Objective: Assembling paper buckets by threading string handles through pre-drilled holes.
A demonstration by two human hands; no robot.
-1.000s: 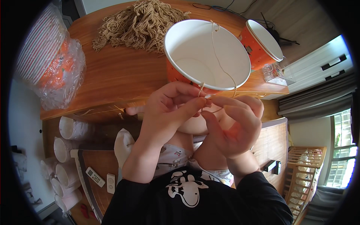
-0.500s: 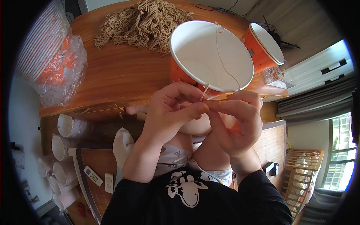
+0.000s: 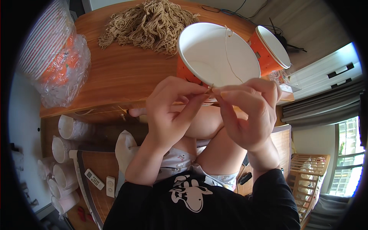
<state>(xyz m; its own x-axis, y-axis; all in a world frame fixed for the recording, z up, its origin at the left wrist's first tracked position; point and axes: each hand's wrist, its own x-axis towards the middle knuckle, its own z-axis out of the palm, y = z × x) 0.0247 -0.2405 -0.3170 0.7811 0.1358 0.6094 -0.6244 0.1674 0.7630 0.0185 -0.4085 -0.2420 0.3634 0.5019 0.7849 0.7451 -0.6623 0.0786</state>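
A large orange paper bucket [image 3: 201, 48] with a white inside stands tilted toward me at the table's near edge. A thin tan cord [image 3: 229, 57] is tied at its far rim and runs down across the opening to the near rim. There my left hand [image 3: 168, 109] pinches the cord between thumb and forefinger. My right hand [image 3: 251, 111] pinches it too, fingertips almost touching those of the left. A small loop or knot shows between the fingertips, close against the rim; its exact shape is too small to tell.
A heap of tan cords [image 3: 149, 27] lies on the wooden table [image 3: 126, 73]. Nested orange buckets [image 3: 268, 50] stand at the right, beside a clear plastic box. Bagged stacked buckets [image 3: 57, 57] stand at the left. Wrapped white stacks [image 3: 67, 174] and a remote control [image 3: 94, 179] are lower left.
Both hands have moved up closer to the near rim, and the right hand has shifted right. The cord between the fingertips is drawn shorter. The bucket has shifted slightly right.
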